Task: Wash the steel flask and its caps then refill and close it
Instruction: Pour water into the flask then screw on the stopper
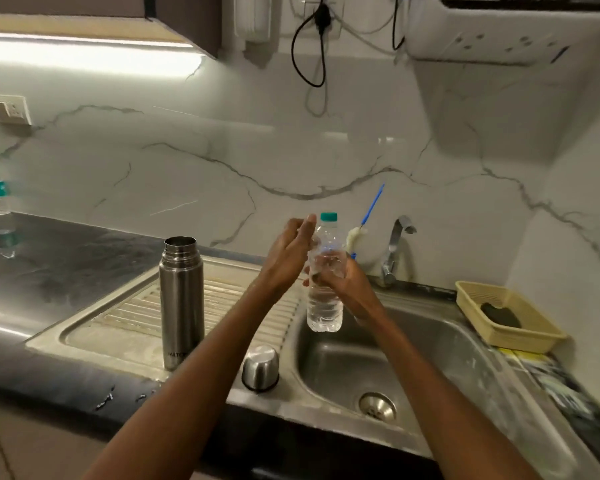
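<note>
flask (pixel 181 303) stands upright and uncapped on the drainboard (pixel 136 306), left of both hands. right hand (pixel 340 282) grips a bottle (pixel 324 292) over the sink (pixel 430 341); left hand (pixel 291 251), open beside its cap, is nearer the flask. steel cap (pixel 260 367) sits right of the flask.

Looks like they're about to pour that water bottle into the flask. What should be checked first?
1. Steel flask upright on the draining board, mouth open: ok.
2. Water bottle gripped by the right hand: ok.
3. Bottle's green cap off: not ok, it is on.
4. Left hand open beside the bottle's neck, free to unscrew: ok.
5. Steel cap at hand by the sink: ok.
6. Flask clean inside: cannot tell.
</note>
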`<state>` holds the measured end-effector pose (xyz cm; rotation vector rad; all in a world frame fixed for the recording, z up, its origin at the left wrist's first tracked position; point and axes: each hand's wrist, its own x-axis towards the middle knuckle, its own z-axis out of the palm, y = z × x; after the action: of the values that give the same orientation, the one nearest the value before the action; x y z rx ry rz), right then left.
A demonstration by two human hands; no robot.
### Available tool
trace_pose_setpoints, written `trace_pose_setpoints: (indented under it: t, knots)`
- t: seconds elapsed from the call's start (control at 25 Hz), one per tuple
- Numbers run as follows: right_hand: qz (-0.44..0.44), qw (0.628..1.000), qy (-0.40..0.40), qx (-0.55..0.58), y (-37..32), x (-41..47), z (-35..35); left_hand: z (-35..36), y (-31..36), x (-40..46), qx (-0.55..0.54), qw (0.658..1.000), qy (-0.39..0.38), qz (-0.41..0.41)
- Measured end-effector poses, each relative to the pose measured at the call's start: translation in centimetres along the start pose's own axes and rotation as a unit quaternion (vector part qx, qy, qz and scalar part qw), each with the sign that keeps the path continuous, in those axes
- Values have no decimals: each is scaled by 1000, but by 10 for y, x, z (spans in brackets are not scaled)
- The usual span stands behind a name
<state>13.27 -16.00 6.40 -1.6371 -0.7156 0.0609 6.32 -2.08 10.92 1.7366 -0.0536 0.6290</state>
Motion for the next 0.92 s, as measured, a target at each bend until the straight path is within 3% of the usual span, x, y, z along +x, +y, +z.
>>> trace_pose_setpoints:
  t: [0.2, 0.36, 0.52, 0.6, 0.76, 0.92]
  knots:
    - [5, 993, -87, 86, -36, -45, -15, 13, 48, -13, -11, 994, -110, 3]
    - [16, 969, -163, 183, -49, -70, -17, 16, 71, -24, -95, 979, -182, -19]
    - [27, 954, -212, 210, -52, -83, -15, 10, 82, -37, -175, 947, -269, 0]
    - [39, 954, -220, 198, -53, -86, -14, 10, 79, -39, -167, 951, -259, 25]
    - [12, 995, -81, 50, -54, -91, -4, 11, 67, -42, -150, 972, -174, 40]
    - [-30, 987, 71, -141, -43, -89, 19, 19, 63, -44, -71, 997, -29, 12]
